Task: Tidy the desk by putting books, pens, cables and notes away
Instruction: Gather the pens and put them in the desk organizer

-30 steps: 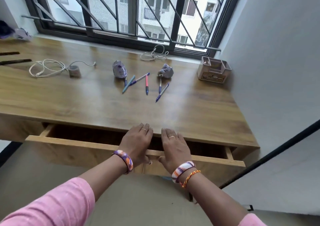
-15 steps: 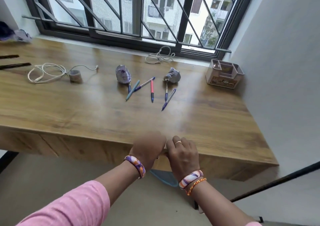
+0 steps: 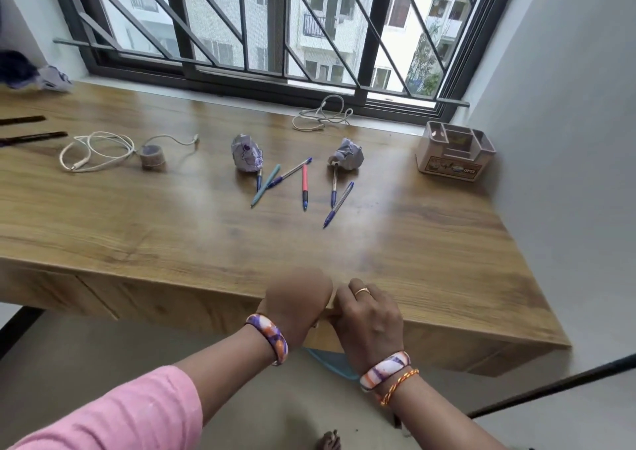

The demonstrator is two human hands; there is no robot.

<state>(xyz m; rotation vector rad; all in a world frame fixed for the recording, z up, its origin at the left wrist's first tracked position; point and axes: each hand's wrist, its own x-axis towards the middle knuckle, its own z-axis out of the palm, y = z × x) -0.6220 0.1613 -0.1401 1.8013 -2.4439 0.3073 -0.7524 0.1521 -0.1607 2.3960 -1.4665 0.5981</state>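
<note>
Both hands sit side by side at the front edge of the wooden desk [image 3: 137,225]. My left hand [image 3: 296,308] has its fingers folded under and out of sight, pressed against the closed drawer front [image 3: 206,308]. My right hand [image 3: 368,315] has curled fingers at the desk edge, thumb on the drawer front. Several pens [image 3: 304,188] lie mid-desk between two crumpled notes [image 3: 246,153] [image 3: 347,155]. A white cable [image 3: 96,150] lies at the left, and another cable [image 3: 323,115] lies by the window.
A beige pen organiser [image 3: 454,151] stands at the back right against the wall. A tape roll [image 3: 153,157] sits beside the left cable. Two dark pens [image 3: 31,138] and another crumpled note [image 3: 53,77] lie far left. A blue object [image 3: 330,363] shows under the desk.
The open drawer has been pushed in and is closed. Both hands moved forward with it, from lying flat on its top edge to curled against the drawer front.
</note>
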